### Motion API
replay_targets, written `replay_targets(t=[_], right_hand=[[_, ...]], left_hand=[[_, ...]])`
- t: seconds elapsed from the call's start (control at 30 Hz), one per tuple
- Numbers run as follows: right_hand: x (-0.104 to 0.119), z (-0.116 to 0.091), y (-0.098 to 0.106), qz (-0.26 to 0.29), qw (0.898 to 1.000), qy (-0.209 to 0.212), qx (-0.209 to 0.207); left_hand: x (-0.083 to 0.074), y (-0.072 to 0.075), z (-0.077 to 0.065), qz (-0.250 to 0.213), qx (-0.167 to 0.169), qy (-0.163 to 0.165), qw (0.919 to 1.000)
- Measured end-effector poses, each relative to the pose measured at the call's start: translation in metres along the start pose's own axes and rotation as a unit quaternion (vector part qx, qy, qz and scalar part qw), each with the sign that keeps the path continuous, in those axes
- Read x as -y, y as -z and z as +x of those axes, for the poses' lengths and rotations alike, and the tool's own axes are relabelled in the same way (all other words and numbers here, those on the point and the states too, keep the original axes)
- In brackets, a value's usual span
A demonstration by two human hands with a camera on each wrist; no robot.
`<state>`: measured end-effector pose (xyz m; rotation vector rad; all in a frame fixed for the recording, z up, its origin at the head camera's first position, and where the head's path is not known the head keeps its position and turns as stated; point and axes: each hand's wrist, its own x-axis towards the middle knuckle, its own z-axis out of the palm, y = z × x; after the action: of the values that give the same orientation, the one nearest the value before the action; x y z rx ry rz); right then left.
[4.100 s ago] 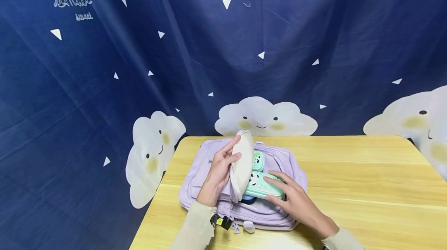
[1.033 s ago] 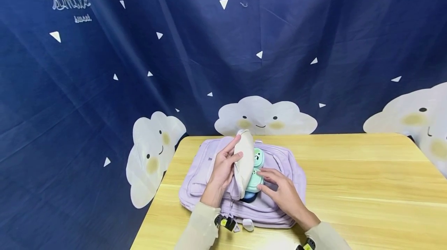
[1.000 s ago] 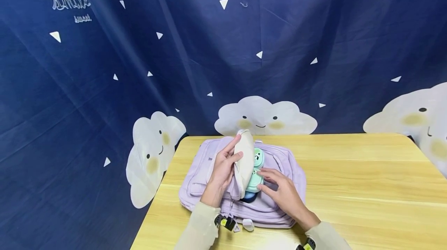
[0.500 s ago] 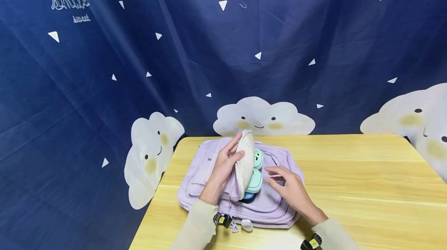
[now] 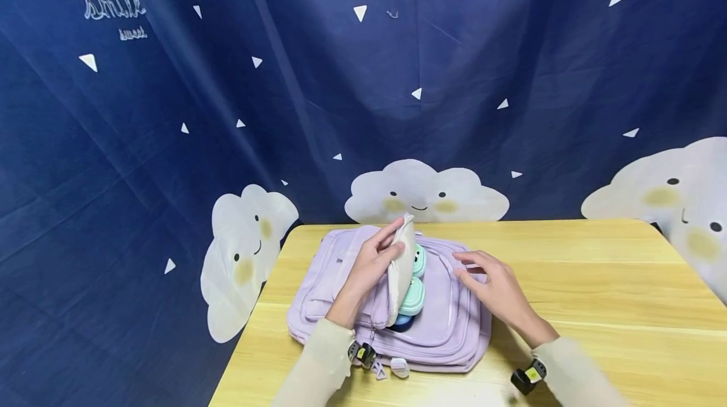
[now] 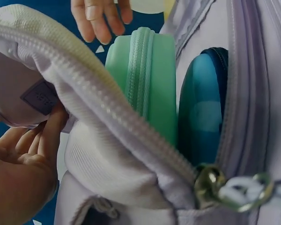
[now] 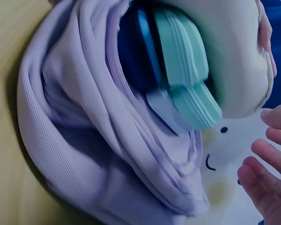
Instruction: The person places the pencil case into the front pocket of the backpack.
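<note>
A lilac backpack (image 5: 434, 306) lies on the table, its front pocket unzipped. My left hand (image 5: 368, 268) grips the edge of the pocket's flap (image 5: 402, 268) between thumb and fingers, pulling it up so the cream lining shows. Inside the pocket sit two mint-green zip cases, a nearer case (image 5: 413, 296) and a farther case (image 5: 419, 260) with a panda print. Beside them is a dark blue case (image 6: 201, 108), and a pale lilac item (image 7: 167, 108) shows in the right wrist view. My right hand (image 5: 496, 284) hovers over the backpack's right side, fingers loosely bent, holding nothing.
The wooden table (image 5: 596, 293) extends to the right of the backpack. A blue curtain (image 5: 318, 79) with cloud prints hangs behind and to the left. A zipper pull (image 5: 378, 369) and a pale strap end (image 5: 400, 367) lie at the backpack's front edge.
My right hand has pushed the nearer mint case leftward deeper into the pocket, let it go and drawn back to the right. My left hand has kept hold of the flap.
</note>
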<state>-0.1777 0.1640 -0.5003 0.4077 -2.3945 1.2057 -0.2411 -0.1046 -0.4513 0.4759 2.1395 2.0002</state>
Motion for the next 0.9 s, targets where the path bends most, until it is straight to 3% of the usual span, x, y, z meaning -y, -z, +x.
replay_targets(t=[0.23,0.43,0.7,0.83,0.9], right_hand=[[-0.010,0.017,0.022,-0.039,0.999,0.015,-0.006],[-0.021,0.035,0.040,-0.063,0.998,0.028,-0.015],[-0.033,0.059,0.065,-0.116,0.992,0.039,-0.018],[-0.035,0.070,0.076,-0.134,0.991,0.013,0.010],[-0.036,0.074,0.080,-0.137,0.990,-0.005,0.032]], left_hand=[[-0.004,-0.003,0.005,0.091,0.037,-0.019,0.9950],[-0.005,-0.009,0.009,0.205,0.077,-0.028,0.9753],[-0.009,-0.016,0.012,0.328,0.150,-0.014,0.9325],[-0.012,-0.021,0.016,0.375,0.200,-0.018,0.9051],[-0.014,-0.024,0.018,0.408,0.222,-0.019,0.8855]])
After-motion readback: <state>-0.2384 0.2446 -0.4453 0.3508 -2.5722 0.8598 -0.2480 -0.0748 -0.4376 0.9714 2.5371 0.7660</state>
